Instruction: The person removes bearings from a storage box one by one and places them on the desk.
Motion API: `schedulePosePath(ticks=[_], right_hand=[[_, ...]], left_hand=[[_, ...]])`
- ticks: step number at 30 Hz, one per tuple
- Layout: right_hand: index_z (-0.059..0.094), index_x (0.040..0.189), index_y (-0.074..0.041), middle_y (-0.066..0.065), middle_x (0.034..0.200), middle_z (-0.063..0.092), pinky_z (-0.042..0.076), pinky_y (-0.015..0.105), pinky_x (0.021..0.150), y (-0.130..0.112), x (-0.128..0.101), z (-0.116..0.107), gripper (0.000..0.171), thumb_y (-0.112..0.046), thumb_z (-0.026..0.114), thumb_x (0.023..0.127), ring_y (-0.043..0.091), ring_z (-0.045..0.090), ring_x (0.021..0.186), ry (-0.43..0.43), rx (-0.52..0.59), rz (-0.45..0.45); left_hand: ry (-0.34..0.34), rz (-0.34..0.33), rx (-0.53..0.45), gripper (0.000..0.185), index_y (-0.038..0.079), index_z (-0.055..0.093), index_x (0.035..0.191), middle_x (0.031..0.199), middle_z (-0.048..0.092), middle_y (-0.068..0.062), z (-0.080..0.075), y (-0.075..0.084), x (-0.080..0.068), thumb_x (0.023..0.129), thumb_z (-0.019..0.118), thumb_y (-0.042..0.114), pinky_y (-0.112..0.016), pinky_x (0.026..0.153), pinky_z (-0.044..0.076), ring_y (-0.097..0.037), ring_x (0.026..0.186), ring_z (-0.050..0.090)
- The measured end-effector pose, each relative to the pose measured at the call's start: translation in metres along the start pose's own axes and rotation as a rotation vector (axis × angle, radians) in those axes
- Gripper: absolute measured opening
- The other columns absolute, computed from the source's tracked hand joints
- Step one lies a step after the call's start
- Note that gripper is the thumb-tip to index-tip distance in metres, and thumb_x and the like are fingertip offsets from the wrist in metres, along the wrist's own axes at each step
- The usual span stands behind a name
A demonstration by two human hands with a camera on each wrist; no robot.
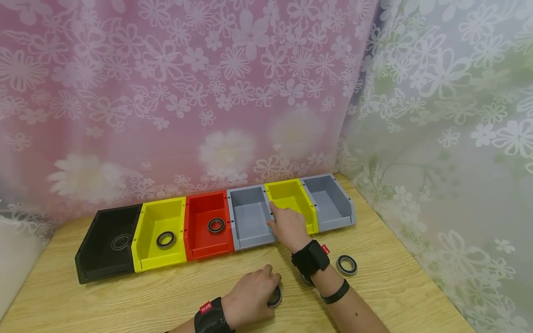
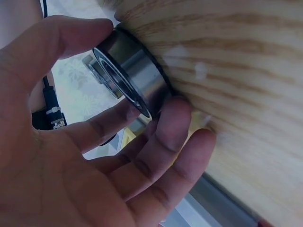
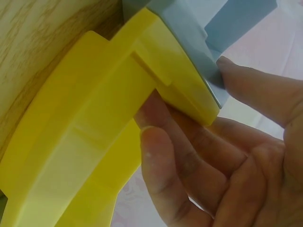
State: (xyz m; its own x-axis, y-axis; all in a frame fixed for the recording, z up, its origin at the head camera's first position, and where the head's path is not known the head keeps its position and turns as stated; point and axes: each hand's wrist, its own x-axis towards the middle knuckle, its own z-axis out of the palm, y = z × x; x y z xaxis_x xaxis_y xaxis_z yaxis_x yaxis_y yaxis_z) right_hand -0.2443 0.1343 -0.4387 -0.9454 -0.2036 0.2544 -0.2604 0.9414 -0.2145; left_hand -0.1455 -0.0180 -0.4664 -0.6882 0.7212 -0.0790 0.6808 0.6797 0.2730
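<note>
l hand (image 1: pixel 251 296): lower ctr of frame, thumb + fingers curled round a bearing, grasping it by its rim.
held bearing (image 1: pixel 275 297): lower ctr, at r side of l hand; in l wrist view one face turns to the palm, the other to the table (image 1: pixel 399 286); touching wood or just off it, can't tell.
key relation, prob: bearing sits between l thumb & fingers, bore axis abt upright; round, so no long side to line up. l hand nearer, r hand up-frame & to the right.
r hand (image 1: pixel 290 227): right of ctr, holding no bearing that shows; thumb at middle grey bin (image 1: pixel 250 217), fingers curled round the adjoining wall of right yellow bin (image 1: pixel 286 187).
loose bearings: one (image 1: pixel 354 266) flat on table, lower right; another (image 1: pixel 307 280) mostly hidden under r wrist.
binned bearings: one each in black bin (image 1: pixel 104 222), left yellow bin (image 1: pixel 162 217), red bin (image 1: pixel 206 208).
far-right grey bin (image 1: pixel 329 203): end of row, right of r hand.
edges: low front lips face the hands; taller side walls split the row.
room: strip of table between l hand & bin fronts; r forearm hems in the right side.
</note>
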Motion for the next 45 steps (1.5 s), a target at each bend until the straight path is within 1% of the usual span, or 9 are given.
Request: schedulePosePath(ticks=[8,11,14,19,25,30,34,38,45], right_hand=[[0.058,0.147,-0.01,-0.001,0.052,0.037,0.023,0.026,0.043,0.001,0.001,0.001,0.061,-0.031,0.078,0.093,0.015,0.033,0.044,0.009,-0.005,0.016],[0.058,0.147,-0.011,-0.001,0.051,0.037,0.023,0.026,0.044,0.001,0.0,0.003,0.062,-0.031,0.078,0.093,0.015,0.033,0.044,0.009,-0.018,0.018],[0.058,0.147,-0.011,-0.001,0.051,0.037,0.022,0.026,0.044,0.001,0.0,0.004,0.062,-0.031,0.079,0.092,0.015,0.033,0.044,0.011,-0.023,0.018],[0.059,0.146,-0.01,0.0,0.051,0.04,0.025,0.026,0.043,0.001,-0.001,0.003,0.061,-0.031,0.079,0.092,0.016,0.036,0.045,0.022,-0.029,0.013],[0.06,0.145,-0.01,-0.001,0.05,0.04,0.027,0.027,0.043,0.001,-0.001,0.002,0.061,-0.032,0.079,0.092,0.015,0.036,0.045,0.024,-0.059,0.008],[0.06,0.146,-0.011,-0.001,0.052,0.044,0.034,0.029,0.044,0.001,0.001,0.001,0.062,-0.033,0.079,0.092,0.017,0.043,0.046,0.002,-0.053,0.023],[0.06,0.146,-0.011,-0.001,0.055,0.049,0.039,0.031,0.046,0.0,0.003,0.001,0.062,-0.032,0.08,0.091,0.019,0.05,0.051,-0.004,-0.031,0.04],[0.059,0.146,-0.011,-0.002,0.053,0.045,0.033,0.029,0.045,-0.001,0.002,0.002,0.062,-0.032,0.079,0.092,0.017,0.046,0.049,0.0,-0.015,0.035],[0.058,0.147,-0.009,-0.002,0.051,0.04,0.025,0.026,0.043,-0.001,0.002,0.001,0.061,-0.03,0.079,0.092,0.015,0.038,0.045,0.014,-0.002,0.012]], left_hand=[[-0.016,0.003,-0.011,0.045,0.014,0.069,0.108,0.087,0.049,0.005,-0.003,0.0,0.001,0.072,0.093,0.026,-0.021,0.058,0.041,-0.003,0.068,0.045],[-0.015,-0.004,-0.034,0.039,0.014,0.069,0.107,0.086,0.051,0.006,-0.009,0.0,0.0,0.076,0.088,0.025,-0.022,0.059,0.043,-0.004,0.068,0.046],[0.02,-0.001,-0.052,0.033,0.012,0.069,0.105,0.084,0.053,0.005,-0.023,-0.001,-0.002,0.079,0.086,0.025,-0.022,0.059,0.044,-0.004,0.068,0.048],[0.16,-0.001,-0.117,0.035,0.005,0.07,0.112,0.089,0.06,0.0,-0.057,-0.005,-0.004,0.088,0.082,0.027,-0.022,0.06,0.046,-0.006,0.068,0.052],[0.413,-0.088,-0.155,0.033,0.009,0.07,0.117,0.104,0.065,-0.003,-0.103,-0.016,-0.008,0.092,0.08,0.029,-0.028,0.07,0.053,-0.013,0.08,0.06],[0.592,-0.15,-0.166,0.027,0.01,0.072,0.115,0.109,0.067,-0.003,-0.131,-0.026,-0.012,0.092,0.08,0.023,-0.033,0.076,0.056,-0.017,0.087,0.06],[0.683,-0.189,-0.196,0.026,0.01,0.072,0.118,0.115,0.067,-0.006,-0.143,-0.037,-0.016,0.094,0.077,0.021,-0.04,0.084,0.057,-0.024,0.097,0.063],[0.741,-0.239,-0.215,0.028,0.008,0.07,0.119,0.116,0.065,-0.011,-0.148,-0.051,-0.018,0.096,0.075,0.022,-0.047,0.088,0.055,-0.031,0.103,0.062],[0.852,-0.29,-0.264,0.023,0.003,0.069,0.117,0.111,0.068,-0.015,-0.148,-0.077,-0.024,0.098,0.071,0.013,-0.049,0.081,0.056,-0.036,0.1,0.063]])
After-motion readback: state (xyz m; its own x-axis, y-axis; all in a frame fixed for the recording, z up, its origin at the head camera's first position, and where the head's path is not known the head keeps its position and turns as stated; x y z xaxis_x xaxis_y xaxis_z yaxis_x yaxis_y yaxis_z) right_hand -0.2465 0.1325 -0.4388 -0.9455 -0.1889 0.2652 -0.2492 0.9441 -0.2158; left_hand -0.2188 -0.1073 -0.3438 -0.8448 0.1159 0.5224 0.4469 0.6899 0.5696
